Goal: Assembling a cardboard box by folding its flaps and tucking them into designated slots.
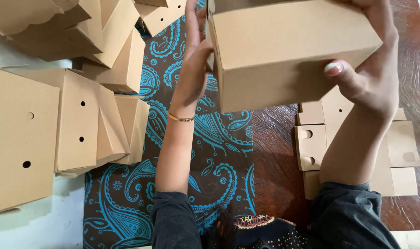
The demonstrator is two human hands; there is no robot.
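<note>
A: The left hand (194,69) lies flat and open against the left end of the folded cardboard box (288,50), fingers pointing away from the person. The right hand (369,64) is closed on the right end, its thumb pressed on the near face and the fingers wrapped over the top.

B: So where is the box, exactly?

A: Raised between both hands, clear of the wooden table (274,152) and over the edge of the blue paisley cloth (205,152). Its near face is closed and smooth.

B: Which step does that look like?

A: My judgement is that the box is already folded into shape and the hands are squaring it up, pressing the left end panel home. I cannot tell whether that end's flap is fully tucked; the palm hides it.

B: And what would a next move need?

A: Probably steady pressure from both ends so the walls don't bow, and care that the thumb doesn't dent the front.

B: What else is around?

A: A heap of finished boxes (76,110) with small round holes, at the left. A flat, unfolded box blank (401,152) lies on the table under the right forearm.
</note>
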